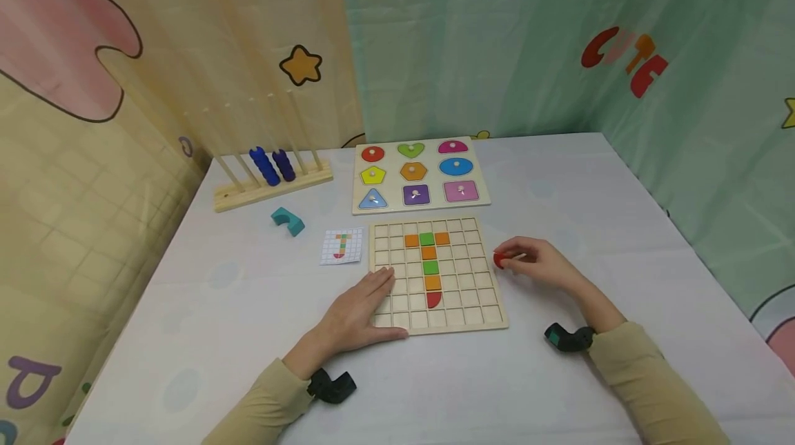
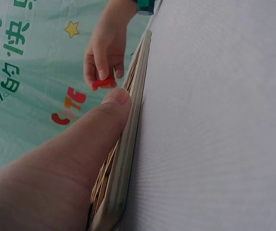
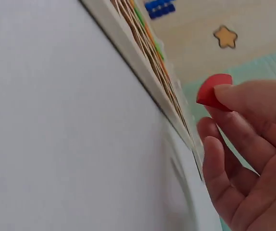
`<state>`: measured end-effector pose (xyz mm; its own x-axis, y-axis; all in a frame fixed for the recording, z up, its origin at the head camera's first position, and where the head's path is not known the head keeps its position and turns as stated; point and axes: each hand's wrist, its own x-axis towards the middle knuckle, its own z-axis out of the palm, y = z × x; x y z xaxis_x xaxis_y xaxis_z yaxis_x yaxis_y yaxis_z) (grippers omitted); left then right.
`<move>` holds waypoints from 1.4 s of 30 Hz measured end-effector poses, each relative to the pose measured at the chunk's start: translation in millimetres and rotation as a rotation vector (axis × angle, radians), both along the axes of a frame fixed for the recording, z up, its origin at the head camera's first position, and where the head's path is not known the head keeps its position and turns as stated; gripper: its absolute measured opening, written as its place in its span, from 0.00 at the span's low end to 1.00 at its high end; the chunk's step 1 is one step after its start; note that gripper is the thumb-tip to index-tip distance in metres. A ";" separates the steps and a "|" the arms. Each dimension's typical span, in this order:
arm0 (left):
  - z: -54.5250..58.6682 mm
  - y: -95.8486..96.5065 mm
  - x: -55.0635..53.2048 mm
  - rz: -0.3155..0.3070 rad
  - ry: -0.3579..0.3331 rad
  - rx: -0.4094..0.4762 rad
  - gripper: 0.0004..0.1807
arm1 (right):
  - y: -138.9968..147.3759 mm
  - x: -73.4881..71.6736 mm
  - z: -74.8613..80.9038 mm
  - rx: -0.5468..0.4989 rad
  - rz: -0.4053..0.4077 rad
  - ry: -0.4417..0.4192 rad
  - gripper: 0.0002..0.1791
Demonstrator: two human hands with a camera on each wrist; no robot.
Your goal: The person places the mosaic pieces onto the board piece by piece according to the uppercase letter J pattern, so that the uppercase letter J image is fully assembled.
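Note:
My right hand (image 1: 535, 262) pinches a red quarter-circle tile (image 3: 215, 90) between thumb and fingertips, just off the right edge of the wooden grid board (image 1: 473, 299). On the board's lower left corner rests my left hand (image 1: 355, 312), fingers straight and thumb along the near edge. Orange and green square tiles (image 1: 428, 252) form a T in the grid: a row of three on top, with a stem running down. A red quarter-circle piece (image 1: 434, 300) sits at the foot of the stem. Left of the board lies a pattern card (image 1: 351, 253) printed with a coloured figure.
Behind the grid board lies a shape puzzle board (image 1: 388, 209) with knobbed pieces. A wooden peg rack (image 1: 230, 201) with blue and purple beads (image 1: 266, 166) stands at the back left. A teal arch-shaped block (image 1: 288, 220) is in front of it. Printed curtains (image 1: 472, 45) border the table.

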<state>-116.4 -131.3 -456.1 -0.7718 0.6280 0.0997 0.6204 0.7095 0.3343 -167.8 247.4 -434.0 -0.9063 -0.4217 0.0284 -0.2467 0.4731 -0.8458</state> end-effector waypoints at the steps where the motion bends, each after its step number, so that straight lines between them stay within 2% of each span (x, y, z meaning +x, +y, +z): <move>1: 0.1 0.2 -0.3 0.001 0.001 -0.004 0.54 | -7.9 0.2 0.6 -0.026 0.017 -0.010 0.15; 3: 0.2 0.5 -0.7 0.004 0.002 -0.012 0.54 | -24.0 1.3 2.8 -0.053 0.049 -0.034 0.16; 8: 0.7 1.1 -1.3 0.011 -0.012 -0.019 0.55 | -62.9 1.9 8.1 -0.026 0.114 -0.088 0.14; 16: 0.8 1.6 -2.1 0.019 -0.020 -0.008 0.55 | -113.3 0.2 14.8 0.080 0.271 -0.052 0.08; 20: 1.8 2.3 -1.9 0.007 -0.014 0.002 0.55 | -127.0 1.2 11.0 0.131 0.282 -0.084 0.05; 24: 2.6 2.7 -1.8 -0.002 -0.012 -0.004 0.55 | -134.0 4.5 6.0 0.192 0.253 -0.081 0.03; 33: 1.9 0.6 -0.7 -0.001 -0.013 0.003 0.55 | -143.5 19.4 10.3 0.329 0.227 0.097 0.02; 42: 2.0 0.6 -0.7 0.015 -0.031 -0.020 0.55 | -146.9 30.0 10.0 0.438 0.178 0.262 0.06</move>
<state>-117.2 -130.7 -454.1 -0.7837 0.6179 0.0633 0.5993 0.7254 0.3386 -137.8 100.5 -424.0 -0.8057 -0.5915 0.0306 -0.5314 0.6991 -0.4785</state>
